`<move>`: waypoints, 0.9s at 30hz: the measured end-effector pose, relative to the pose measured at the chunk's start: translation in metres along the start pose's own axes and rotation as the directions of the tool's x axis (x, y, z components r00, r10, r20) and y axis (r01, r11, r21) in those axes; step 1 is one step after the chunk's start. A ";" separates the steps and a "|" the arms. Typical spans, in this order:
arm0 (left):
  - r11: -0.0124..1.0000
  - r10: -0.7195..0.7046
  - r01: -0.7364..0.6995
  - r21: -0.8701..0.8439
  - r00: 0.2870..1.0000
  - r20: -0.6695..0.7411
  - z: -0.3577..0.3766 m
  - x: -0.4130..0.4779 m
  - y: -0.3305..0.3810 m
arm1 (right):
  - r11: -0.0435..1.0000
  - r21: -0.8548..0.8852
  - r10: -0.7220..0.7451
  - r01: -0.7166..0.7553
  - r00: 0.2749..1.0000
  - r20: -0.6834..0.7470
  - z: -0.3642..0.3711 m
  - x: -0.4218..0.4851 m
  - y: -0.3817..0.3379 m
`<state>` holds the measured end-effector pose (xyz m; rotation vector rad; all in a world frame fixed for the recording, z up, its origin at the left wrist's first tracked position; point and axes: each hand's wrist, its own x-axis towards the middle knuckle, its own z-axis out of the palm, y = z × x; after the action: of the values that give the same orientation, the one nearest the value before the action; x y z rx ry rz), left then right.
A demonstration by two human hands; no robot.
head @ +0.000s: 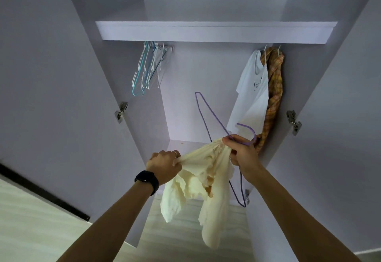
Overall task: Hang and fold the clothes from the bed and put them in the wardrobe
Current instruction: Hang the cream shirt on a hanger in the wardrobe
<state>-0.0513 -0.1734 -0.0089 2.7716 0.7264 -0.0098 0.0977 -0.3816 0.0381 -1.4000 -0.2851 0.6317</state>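
Observation:
A cream-coloured garment [198, 187] hangs crumpled between my two hands in front of the open wardrobe [214, 30]. My left hand [165, 164] grips one edge of the fabric at the left. My right hand [243, 154] pinches the other edge together with a purple wire hanger [204, 115]. The hanger's frame sticks up behind the garment and its lower part runs down behind the cloth. Most of the garment droops below my hands.
Inside the wardrobe, several empty blue and white hangers [148, 67] hang at the rail's left end. A white T-shirt [253, 94] and a yellow plaid garment [272, 101] hang at the right. Both doors stand open, with hinges [121, 111] on the side panels.

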 end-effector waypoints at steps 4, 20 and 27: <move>0.992 -0.124 0.123 -0.010 0.988 -0.096 0.006 0.001 -0.016 | 0.998 0.064 0.015 -0.010 0.997 -0.078 -0.015 0.003 -0.003; 0.675 -0.037 0.285 -0.681 0.934 0.355 -0.044 0.025 -0.018 | 0.951 -0.256 0.057 -0.176 0.910 -0.412 -0.067 0.017 0.032; 0.989 -0.022 -0.010 0.148 0.976 0.215 -0.038 0.024 0.000 | 0.937 -0.303 0.048 -0.174 0.923 -0.381 -0.066 0.013 0.037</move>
<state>-0.0327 -0.1513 0.0257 2.8466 0.7025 -0.3764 0.1352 -0.4268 -0.0115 -1.8391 -0.0064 0.4109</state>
